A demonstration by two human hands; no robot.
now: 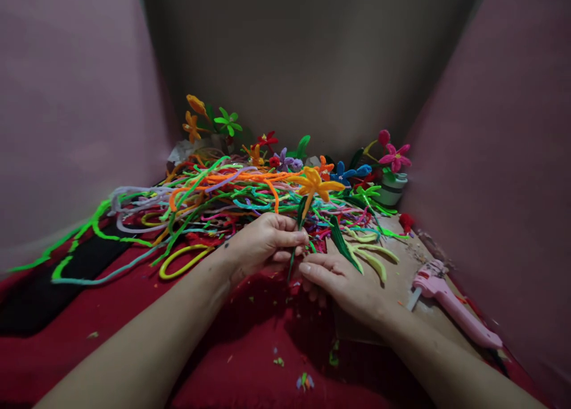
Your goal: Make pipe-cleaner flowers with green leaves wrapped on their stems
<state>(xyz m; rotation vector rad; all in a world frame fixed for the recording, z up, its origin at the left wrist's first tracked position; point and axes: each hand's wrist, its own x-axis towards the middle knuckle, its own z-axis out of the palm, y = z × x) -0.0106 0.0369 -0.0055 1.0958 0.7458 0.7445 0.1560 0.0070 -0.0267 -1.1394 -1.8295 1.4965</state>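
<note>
Near the middle of the view, my left hand (274, 239) pinches the dark green stem of an orange-yellow pipe-cleaner flower (314, 185), which stands upright above the fingers. A dark green leaf runs beside its stem. Just right of and below the left fingers is my right hand (332, 278), its thumb and fingers closed near the stem's lower end; what they grip is too small to make out. A dark green leaf (342, 245) and pale yellow-green petals (372, 257) lie just beyond the right hand.
A heap of colourful pipe cleaners (214, 201) spreads over the red cloth (241, 349). Several finished flowers stand behind it. On the right, a pink glue gun (459, 308) rests on a brown board (361, 332). A white-green pot (392, 189) holds a pink flower (395, 157).
</note>
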